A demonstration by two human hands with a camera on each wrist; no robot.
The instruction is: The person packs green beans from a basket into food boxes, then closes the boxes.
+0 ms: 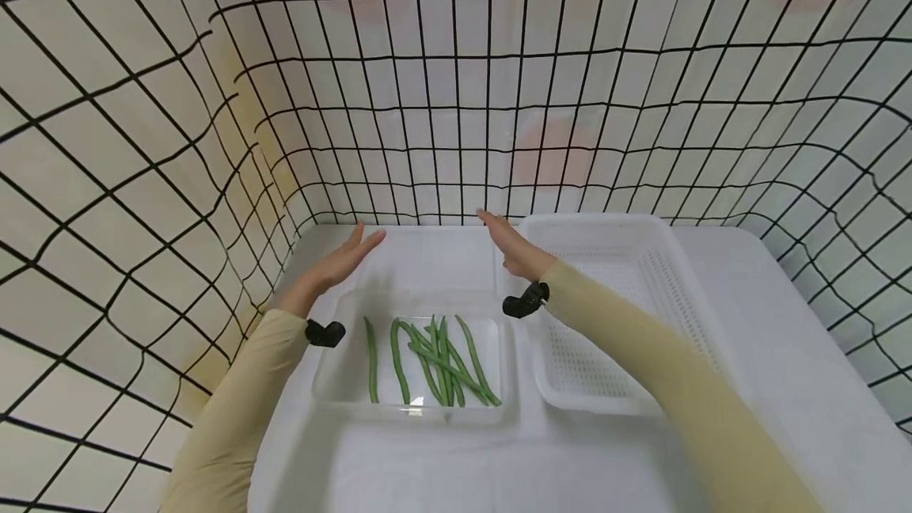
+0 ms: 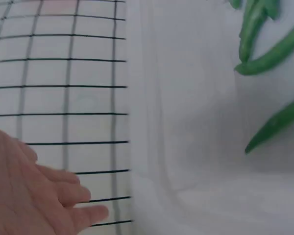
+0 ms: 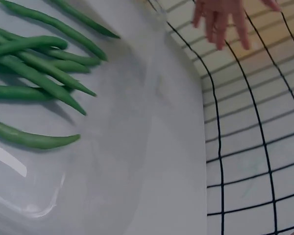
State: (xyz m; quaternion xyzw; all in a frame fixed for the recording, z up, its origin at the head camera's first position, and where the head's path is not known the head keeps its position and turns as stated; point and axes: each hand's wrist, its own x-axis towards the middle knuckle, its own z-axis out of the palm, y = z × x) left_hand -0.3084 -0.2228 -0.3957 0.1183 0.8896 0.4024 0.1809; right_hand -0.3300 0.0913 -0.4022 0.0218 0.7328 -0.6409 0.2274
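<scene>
Several green beans [image 1: 445,362] lie in a clear plastic tray [image 1: 409,412], most of them crossing in a loose pile and one apart at the left. My left hand [image 1: 338,264] is held above the tray's back left side, fingers straight and holding nothing. Its palm [image 2: 29,196] shows at the lower left of the left wrist view. Over the gap between the tray and a white perforated basket [image 1: 559,402], my right hand [image 1: 516,248] extends with straight fingers, also holding nothing. In the right wrist view, the beans [image 3: 34,142] lie at the left.
Right of the tray, the basket stands partly behind my right forearm. Black wire mesh [image 1: 456,105] rises along the back and both sides of the white table surface [image 1: 442,465]. Each wrist carries a small black camera [image 1: 526,301].
</scene>
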